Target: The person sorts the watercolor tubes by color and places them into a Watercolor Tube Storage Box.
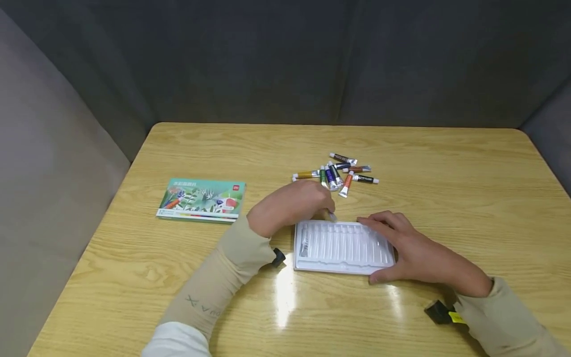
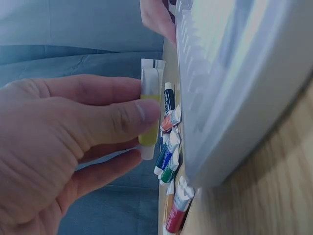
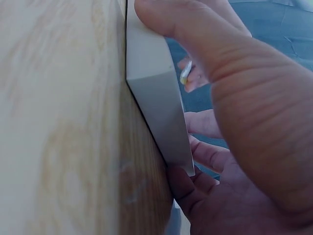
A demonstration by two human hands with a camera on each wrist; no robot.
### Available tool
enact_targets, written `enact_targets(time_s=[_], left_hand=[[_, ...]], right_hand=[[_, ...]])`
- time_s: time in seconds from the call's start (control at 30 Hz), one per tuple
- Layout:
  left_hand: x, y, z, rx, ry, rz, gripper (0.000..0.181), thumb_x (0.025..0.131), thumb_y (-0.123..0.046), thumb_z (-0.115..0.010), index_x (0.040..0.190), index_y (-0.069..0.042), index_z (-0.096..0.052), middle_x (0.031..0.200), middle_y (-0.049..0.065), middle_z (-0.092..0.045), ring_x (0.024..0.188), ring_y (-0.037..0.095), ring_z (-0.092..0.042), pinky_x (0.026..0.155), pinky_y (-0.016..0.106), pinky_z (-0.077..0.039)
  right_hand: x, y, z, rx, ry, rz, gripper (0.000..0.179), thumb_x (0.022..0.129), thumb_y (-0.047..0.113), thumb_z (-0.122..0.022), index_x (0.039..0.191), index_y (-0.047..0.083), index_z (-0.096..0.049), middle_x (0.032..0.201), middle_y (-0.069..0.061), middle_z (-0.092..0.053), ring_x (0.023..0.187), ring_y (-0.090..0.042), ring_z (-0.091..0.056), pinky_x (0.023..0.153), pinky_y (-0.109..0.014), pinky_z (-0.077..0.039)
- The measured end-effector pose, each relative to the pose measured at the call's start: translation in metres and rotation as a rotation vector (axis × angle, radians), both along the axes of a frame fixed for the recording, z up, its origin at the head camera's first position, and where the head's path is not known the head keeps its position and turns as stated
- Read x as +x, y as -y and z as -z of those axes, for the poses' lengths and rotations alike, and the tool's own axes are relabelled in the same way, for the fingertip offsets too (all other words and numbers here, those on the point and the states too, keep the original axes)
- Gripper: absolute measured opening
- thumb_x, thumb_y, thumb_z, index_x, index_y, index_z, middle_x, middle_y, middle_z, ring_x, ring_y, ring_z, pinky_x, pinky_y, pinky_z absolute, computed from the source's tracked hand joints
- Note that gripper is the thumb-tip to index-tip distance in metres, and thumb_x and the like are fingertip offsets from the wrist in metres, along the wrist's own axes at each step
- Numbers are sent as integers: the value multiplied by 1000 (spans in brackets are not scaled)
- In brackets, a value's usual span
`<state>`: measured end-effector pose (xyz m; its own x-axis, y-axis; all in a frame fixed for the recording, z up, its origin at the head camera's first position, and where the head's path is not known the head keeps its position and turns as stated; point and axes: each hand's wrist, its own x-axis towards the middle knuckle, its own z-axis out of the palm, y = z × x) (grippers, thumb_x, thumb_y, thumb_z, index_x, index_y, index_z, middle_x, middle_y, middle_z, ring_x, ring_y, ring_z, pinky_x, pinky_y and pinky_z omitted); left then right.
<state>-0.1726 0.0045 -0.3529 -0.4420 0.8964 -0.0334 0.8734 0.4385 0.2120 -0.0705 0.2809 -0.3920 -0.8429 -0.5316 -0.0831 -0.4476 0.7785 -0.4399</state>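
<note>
My left hand (image 1: 292,206) pinches a small yellow paint tube (image 2: 149,117) between thumb and fingers, just past the far edge of the white plastic tray (image 1: 343,267). In the left wrist view the tube's white cap points down and its flat silver end up. The tray has a row of narrow slots, and one whitish tube (image 1: 305,240) lies in the leftmost slot. My right hand (image 1: 410,248) grips the tray's right end, thumb at the near edge and fingers at the far edge.
Behind the tray lies a loose pile of paint tubes (image 1: 332,174) in several colours. A green illustrated paint box (image 1: 200,201) lies flat on the left of the wooden table (image 1: 134,277). Dark curtain (image 1: 250,64) hangs behind the table's far edge.
</note>
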Motion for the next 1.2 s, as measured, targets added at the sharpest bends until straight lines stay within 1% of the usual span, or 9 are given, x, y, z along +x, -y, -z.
enact_targets(time_s=[0.07, 0.13, 0.27, 0.4, 0.5, 0.7, 0.93, 1.03, 1.2], left_hand=[[3, 3, 0, -14, -29, 21, 19, 101, -11, -65, 107, -19, -81, 108, -6, -79, 101, 9, -71, 92, 24, -57], [8, 7, -1, -26, -39, 39, 20, 100, -9, -66, 109, -18, -80, 110, -6, -79, 103, 8, -71, 93, 23, -57], [17, 15, 0, -14, -9, 54, 23, 99, -7, -67, 116, -16, -79, 116, -4, -79, 109, 8, -71, 98, 23, -56], [22, 21, 1, 11, -4, 69, 22, 99, -7, -66, 113, -16, -80, 114, -3, -79, 108, 11, -72, 99, 25, -56], [23, 23, -1, 21, 3, 66, 22, 99, -6, -65, 112, -17, -80, 114, -3, -79, 108, 11, -71, 98, 25, -57], [21, 28, -3, 8, 42, 45, 25, 100, -3, -61, 110, -17, -80, 112, -3, -79, 106, 9, -72, 95, 26, -58], [21, 27, -1, 10, 16, 42, 25, 102, -5, -60, 112, -18, -79, 114, -2, -77, 107, 10, -71, 96, 25, -58], [22, 26, -1, 7, -2, 50, 26, 102, -4, -60, 112, -17, -79, 113, -2, -77, 106, 11, -71, 95, 25, -58], [23, 25, 0, 1, -14, 60, 26, 102, -4, -59, 112, -17, -79, 112, -2, -77, 106, 10, -71, 95, 24, -57]], right_hand=[[0, 0, 1, 0, 7, 1, 109, 69, 76, -79, 156, 20, -45, 149, -5, -46, 134, -26, -41, 101, -49, -48], [0, 0, 1, 6, 19, 9, 109, 69, 77, -78, 156, 21, -44, 150, -5, -45, 135, -25, -40, 102, -49, -48], [-1, 0, 2, 10, 37, 14, 109, 69, 77, -79, 157, 22, -44, 150, -5, -44, 135, -24, -39, 102, -49, -48], [-2, 1, 1, 3, 23, 1, 108, 69, 75, -80, 156, 22, -44, 151, -4, -44, 135, -23, -39, 102, -45, -48], [-2, 1, 0, -4, 7, -10, 108, 69, 73, -81, 156, 21, -45, 150, -4, -45, 134, -25, -40, 101, -44, -47], [-1, 2, 0, 10, 14, 4, 109, 68, 75, -80, 156, 21, -45, 150, -4, -44, 135, -25, -40, 102, -46, -45], [-2, 2, 0, 9, 11, -1, 109, 68, 75, -80, 156, 20, -45, 149, -4, -45, 135, -25, -40, 102, -47, -47], [-2, 2, 1, 8, 8, -3, 108, 69, 75, -81, 156, 21, -45, 149, -4, -45, 134, -24, -40, 101, -46, -46], [-1, 1, 2, 6, -1, -3, 108, 69, 73, -82, 156, 20, -45, 149, -4, -45, 134, -24, -40, 101, -44, -45]])
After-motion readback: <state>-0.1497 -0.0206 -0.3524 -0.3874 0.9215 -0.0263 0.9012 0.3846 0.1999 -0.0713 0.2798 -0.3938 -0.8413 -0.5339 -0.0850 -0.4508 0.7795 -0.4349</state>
